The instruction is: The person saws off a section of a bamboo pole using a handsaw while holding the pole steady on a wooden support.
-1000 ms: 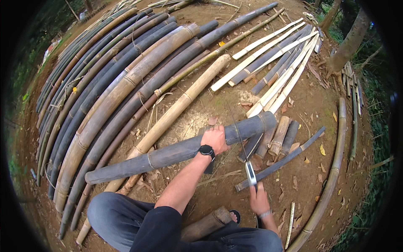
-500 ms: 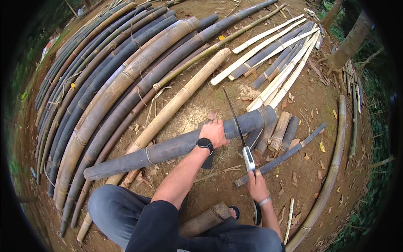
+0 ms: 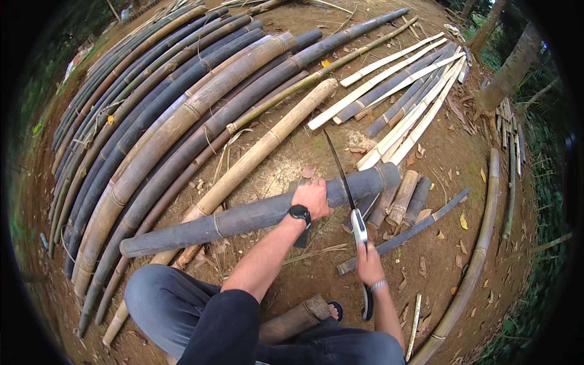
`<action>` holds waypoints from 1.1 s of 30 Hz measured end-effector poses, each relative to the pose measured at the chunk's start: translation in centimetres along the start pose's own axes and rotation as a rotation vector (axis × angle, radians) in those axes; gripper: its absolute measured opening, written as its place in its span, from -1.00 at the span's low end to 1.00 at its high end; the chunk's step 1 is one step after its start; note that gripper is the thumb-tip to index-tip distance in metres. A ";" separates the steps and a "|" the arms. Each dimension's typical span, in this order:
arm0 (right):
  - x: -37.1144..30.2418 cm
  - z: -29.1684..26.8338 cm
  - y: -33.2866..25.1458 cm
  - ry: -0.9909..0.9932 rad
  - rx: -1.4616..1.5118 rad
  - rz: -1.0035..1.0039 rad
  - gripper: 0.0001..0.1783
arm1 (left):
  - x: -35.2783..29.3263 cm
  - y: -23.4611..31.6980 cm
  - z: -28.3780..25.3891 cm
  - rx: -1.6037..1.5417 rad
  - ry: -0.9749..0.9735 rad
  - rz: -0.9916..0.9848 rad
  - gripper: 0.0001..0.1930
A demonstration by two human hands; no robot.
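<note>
A thick dark bamboo pole (image 3: 255, 217) lies slanting before me, its left part across a pale bamboo pole (image 3: 267, 143). My left hand (image 3: 311, 198) is closed over its top, short of its right end. My right hand (image 3: 369, 266) grips the handle of a hand saw (image 3: 359, 227) with a white and black grip. The thin dark blade crosses the bamboo to the right of my left hand, its tip pointing away from me. Whether the teeth have entered the wall cannot be made out. A dark piece under the pole is mostly hidden.
Long bamboo poles (image 3: 155, 137) lie side by side at left. Split bamboo strips (image 3: 420, 118) fan out at the far right. Short bamboo pieces (image 3: 404, 196) and a curved strip (image 3: 420, 228) lie beyond my right hand. A thick bamboo piece (image 3: 292, 322) is between my legs.
My right hand and the saw have moved slightly forward, away from me, along the cut line. My left hand keeps its hold on the bamboo. The whole view has shifted a little.
</note>
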State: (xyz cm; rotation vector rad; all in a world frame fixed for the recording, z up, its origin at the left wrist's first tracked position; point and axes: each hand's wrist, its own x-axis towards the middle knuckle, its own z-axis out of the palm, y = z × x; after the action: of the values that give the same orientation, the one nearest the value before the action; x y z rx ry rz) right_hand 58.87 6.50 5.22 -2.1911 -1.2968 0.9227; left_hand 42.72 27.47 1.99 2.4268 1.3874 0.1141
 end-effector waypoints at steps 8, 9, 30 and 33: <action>-2.1 -0.6 0.5 -0.013 0.047 0.073 -0.50 | 0.2 0.7 -1.1 -0.031 -0.086 -0.039 -0.11; 0.2 -0.8 -1.4 -0.026 0.025 0.082 -0.51 | 0.0 0.7 -1.0 -0.024 -0.069 -0.021 -0.07; -0.4 0.0 -1.0 0.011 0.002 0.040 -0.56 | 0.9 0.3 -1.1 -0.033 -0.106 -0.055 0.00; -2.3 0.8 0.7 0.023 0.045 -0.018 -0.56 | 0.5 -0.9 -1.2 -0.036 0.006 -0.038 -0.08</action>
State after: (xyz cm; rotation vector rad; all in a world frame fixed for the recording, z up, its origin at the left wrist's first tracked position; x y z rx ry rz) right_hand 57.93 4.19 4.98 -2.1463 -1.2702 0.9082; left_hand 41.97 28.56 2.78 2.3715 1.4218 0.1354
